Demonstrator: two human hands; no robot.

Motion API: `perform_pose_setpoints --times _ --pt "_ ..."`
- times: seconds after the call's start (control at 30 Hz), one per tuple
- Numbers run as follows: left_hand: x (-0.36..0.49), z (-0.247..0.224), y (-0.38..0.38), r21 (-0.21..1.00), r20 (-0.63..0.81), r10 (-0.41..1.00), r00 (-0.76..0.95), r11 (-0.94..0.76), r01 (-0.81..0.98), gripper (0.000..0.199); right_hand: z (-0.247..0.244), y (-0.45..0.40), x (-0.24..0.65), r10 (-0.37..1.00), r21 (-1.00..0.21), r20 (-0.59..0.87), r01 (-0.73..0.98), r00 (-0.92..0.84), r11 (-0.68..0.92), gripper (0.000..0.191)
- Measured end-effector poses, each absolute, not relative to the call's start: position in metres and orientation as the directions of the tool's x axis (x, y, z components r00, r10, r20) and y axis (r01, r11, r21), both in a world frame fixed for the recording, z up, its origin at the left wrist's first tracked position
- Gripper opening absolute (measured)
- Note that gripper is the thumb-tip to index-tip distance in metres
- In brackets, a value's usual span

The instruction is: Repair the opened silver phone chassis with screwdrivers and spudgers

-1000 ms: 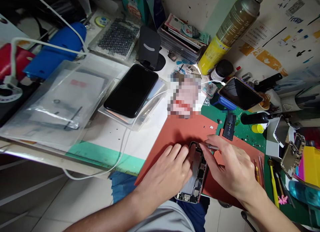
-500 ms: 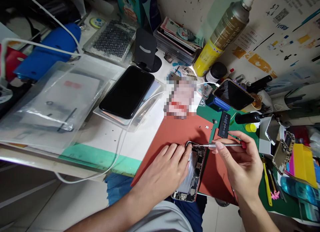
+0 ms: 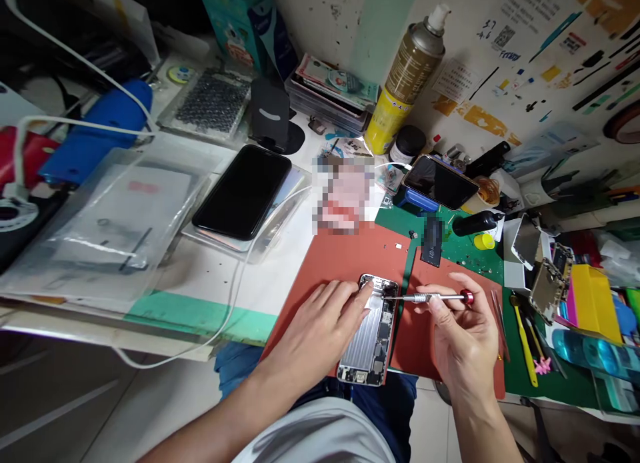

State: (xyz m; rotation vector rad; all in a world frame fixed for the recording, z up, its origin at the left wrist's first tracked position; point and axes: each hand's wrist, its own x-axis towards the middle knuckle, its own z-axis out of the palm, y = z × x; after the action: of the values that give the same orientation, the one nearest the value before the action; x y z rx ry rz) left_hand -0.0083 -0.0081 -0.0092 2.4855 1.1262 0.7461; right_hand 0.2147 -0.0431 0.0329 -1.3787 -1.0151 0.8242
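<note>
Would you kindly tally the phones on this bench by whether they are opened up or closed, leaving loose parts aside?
Opened phone: 1
Closed phones, the black phone and the gold-edged phone: 2
Total: 3

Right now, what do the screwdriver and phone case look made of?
The screwdriver looks like shiny steel, with a knurled grip; its red cap could be metal or plastic. The phone case seems to be bare metal, probably aluminium, going by its silvery satin sheen and ribbed inner floor.
</note>
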Motion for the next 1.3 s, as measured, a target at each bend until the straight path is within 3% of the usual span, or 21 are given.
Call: perform_pose_setpoints --times 0.13,0.23,0.43,0.8,1.1,1.3 --pt "-0.015 -0.001 -0.006 0.864 0.269 0.843 0.466 -0.425 0.27 0.029 0.03 -0.048 0.211 0.94 -0.999 0.027 0.041 0.34 0.014 0.032" --pt "-0.017 0.002 -0.003 0.948 0.223 0.867 0.447 -0.299 0.107 0.025 0.029 -0.051 0.207 0.949 -0.998 -0.032 -0.053 0.314 -0.016 0.033" --pt "-0.014 0.002 0.001 0.967 0.233 0.879 0.415 -0.255 -0.002 0.017 0.029 -0.054 0.204 0.95 -0.993 -0.068 -0.111 0.304 -0.035 0.033" --pt "-0.012 -0.006 -0.003 0.903 0.384 0.832 0.4 -0.429 0.026 0.013 0.034 -0.062 0.203 0.931 -0.988 -0.135 -0.115 0.339 -0.101 0.036" --pt "-0.013 -0.01 -0.006 0.885 0.397 0.814 0.425 -0.462 0.058 0.014 0.04 -0.076 0.198 0.915 -0.986 0.148 0.133 0.375 0.104 0.04" --pt "-0.013 -0.01 -0.007 0.887 0.384 0.816 0.432 -0.456 0.072 0.014 0.042 -0.079 0.192 0.909 -0.983 0.142 0.163 0.391 0.083 0.038"
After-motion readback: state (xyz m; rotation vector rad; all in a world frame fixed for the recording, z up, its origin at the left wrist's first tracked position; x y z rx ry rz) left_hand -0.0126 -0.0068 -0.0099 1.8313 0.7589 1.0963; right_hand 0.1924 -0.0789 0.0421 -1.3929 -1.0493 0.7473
